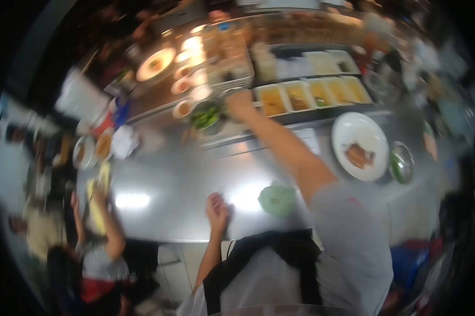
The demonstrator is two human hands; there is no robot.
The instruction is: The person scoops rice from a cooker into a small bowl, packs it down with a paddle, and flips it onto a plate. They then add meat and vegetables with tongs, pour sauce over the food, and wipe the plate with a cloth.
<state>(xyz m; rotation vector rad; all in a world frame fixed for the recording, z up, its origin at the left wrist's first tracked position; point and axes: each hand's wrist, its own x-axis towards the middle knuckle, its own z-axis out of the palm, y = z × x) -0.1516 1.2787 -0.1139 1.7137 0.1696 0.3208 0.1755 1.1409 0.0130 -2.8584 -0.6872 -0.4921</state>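
My right arm stretches across the steel counter (158, 179). My right hand (241, 105) is at a round metal container beside the bowl of green leaves (206, 116); its fingers point down and away, blurred and hidden from me. My left hand (217, 211) rests near the counter's front edge, its fingers loosely curled and nothing visible in them. Between my arms lies a crumpled green cloth (277, 199). Right of my right forearm, a white oval plate (356, 129) carries brown slices of what looks like meat (360, 156). Beside it stands a metal bowl with something green (402, 163).
White trays of yellowish food (298, 99) line the back. Small cups (182, 109) and a lit plate (156, 64) stand at back left. A crumpled white cloth (124, 142) lies left. A co-worker's arms (108, 224) reach over a yellow cloth (97, 205) at the counter's left end.
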